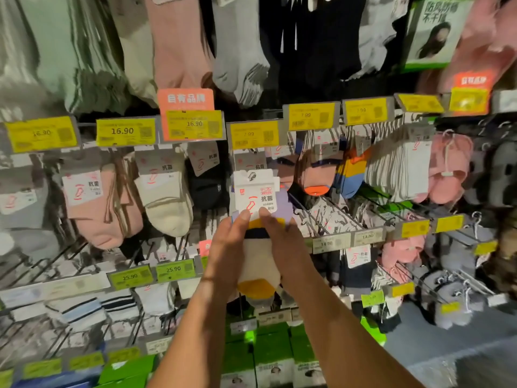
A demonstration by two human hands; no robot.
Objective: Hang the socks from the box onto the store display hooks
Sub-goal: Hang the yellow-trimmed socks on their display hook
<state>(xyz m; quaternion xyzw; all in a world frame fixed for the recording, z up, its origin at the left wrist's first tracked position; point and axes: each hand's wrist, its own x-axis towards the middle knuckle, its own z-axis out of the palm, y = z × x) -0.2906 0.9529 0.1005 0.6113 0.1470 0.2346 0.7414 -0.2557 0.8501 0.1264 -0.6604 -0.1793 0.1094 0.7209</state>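
Both hands pinch sock pack (256, 197) upright | left hand (228, 242), right hand (279, 236) | hook probably just above card, under tag (254, 134)

Two bare forearms reach up from the bottom edge, with no sleeve showing on either. The left hand (228, 242) and the right hand (282, 239) wear no gloves or rings. A thin band circles the left wrist (208, 280). Fingernails are short and unpainted.
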